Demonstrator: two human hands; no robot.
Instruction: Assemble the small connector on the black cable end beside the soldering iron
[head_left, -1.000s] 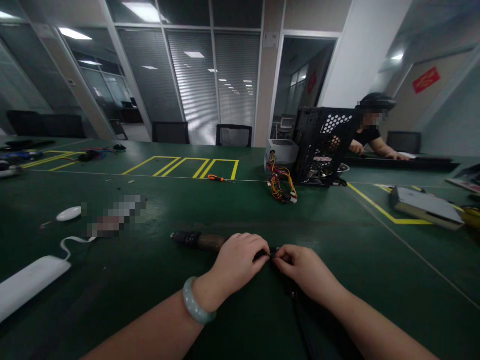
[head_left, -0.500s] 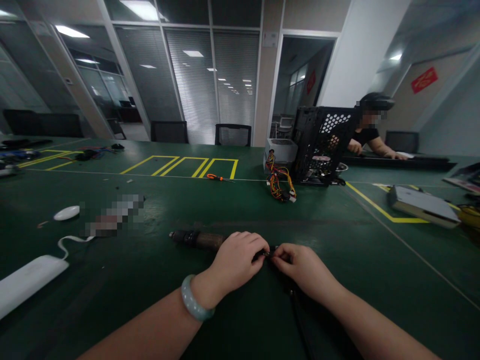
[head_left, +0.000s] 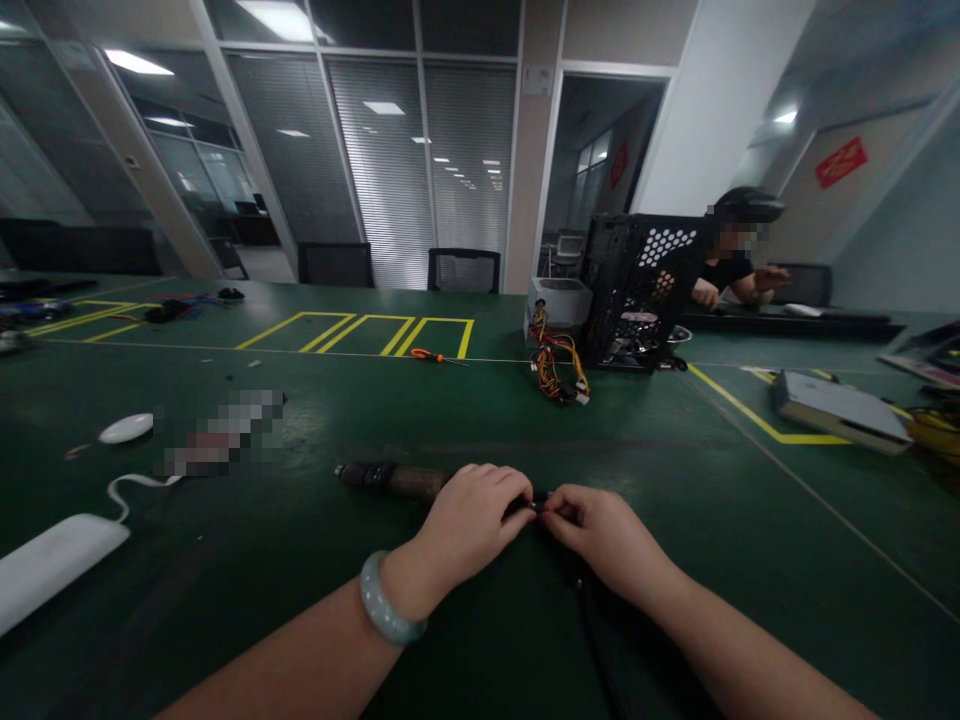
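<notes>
A dark cylindrical tool [head_left: 416, 483] that looks like an electric screwdriver lies on the green table, metal tip pointing left. My left hand [head_left: 476, 520], with a pale green bangle on its wrist, is closed over its rear end, fingers bent down in a pinch. Facing it, my right hand [head_left: 596, 525] is closed too, thumb and forefinger pinching a small dark piece with a metallic glint [head_left: 537, 507]. The fingertips of both hands nearly meet there; exact contact is hidden. Below my right hand a black cord-like strip [head_left: 596, 635] runs toward me.
Beyond my hands stand a black computer case [head_left: 637, 290] and a grey power supply [head_left: 559, 300] with coloured cables. An orange screwdriver [head_left: 429, 355] lies mid-table. Left is a white power strip [head_left: 64, 565]; right, a silver box [head_left: 840, 410]. A person [head_left: 739, 260] sits behind the case.
My hands keep nearly the same pinch. The view has shifted slightly. The person across the table has raised one hand.
</notes>
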